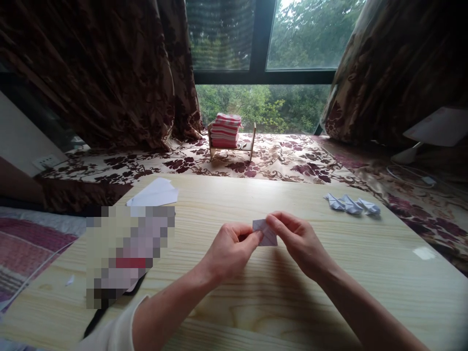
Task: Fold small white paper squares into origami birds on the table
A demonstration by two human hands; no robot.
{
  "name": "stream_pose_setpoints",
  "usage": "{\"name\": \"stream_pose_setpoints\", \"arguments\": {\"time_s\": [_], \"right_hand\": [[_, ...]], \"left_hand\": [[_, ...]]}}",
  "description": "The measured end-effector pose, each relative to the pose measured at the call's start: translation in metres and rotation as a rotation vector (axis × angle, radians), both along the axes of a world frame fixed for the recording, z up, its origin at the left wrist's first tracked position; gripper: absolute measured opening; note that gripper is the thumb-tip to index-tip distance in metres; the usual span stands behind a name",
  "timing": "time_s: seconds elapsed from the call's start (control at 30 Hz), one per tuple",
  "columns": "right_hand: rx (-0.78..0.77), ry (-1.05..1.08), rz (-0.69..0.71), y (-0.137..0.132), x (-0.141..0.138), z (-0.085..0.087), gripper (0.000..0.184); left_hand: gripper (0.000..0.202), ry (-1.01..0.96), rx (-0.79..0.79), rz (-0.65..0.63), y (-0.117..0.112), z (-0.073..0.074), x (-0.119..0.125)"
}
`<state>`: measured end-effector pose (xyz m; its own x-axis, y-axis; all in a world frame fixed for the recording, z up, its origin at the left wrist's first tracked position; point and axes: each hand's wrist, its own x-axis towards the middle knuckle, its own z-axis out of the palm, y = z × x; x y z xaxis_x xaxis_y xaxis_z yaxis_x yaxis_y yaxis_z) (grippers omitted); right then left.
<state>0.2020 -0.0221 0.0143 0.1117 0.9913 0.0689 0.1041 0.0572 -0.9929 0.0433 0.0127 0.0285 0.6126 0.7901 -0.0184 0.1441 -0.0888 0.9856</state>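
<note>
A small folded square of white paper (269, 239), with crease lines across it, is held up just above the wooden table. My left hand (234, 248) pinches its left side between thumb and fingers. At its upper right corner, my right hand (294, 239) grips it the same way, fingertips partly hidden behind the sheet. Toward the right back of the table sit three folded white paper pieces (353, 204) in a row, touching or nearly so. Several loose white paper sheets (155, 192) lie at the back left.
The light wooden table (219, 312) stands before a window seat with patterned cloth. A blurred-out object (131, 253) lies at the left with a dark strap. Behind are a small rack of striped folded cloths (225, 131) and, at right, a white lamp (435, 127).
</note>
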Motion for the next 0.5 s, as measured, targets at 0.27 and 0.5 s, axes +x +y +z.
{"name": "stream_pose_setpoints", "arguments": {"time_s": [0.27,0.5], "right_hand": [[0.021,-0.199,0.081,-0.0050,-0.0005,0.0021,0.031],[-0.064,-0.197,0.143,-0.0073,-0.0024,-0.0043,0.033]], "left_hand": [[0.023,0.000,0.050,0.066,0.0061,-0.0001,-0.0035],[0.033,0.103,0.118,0.031,-0.0010,-0.0031,-0.0064]]}}
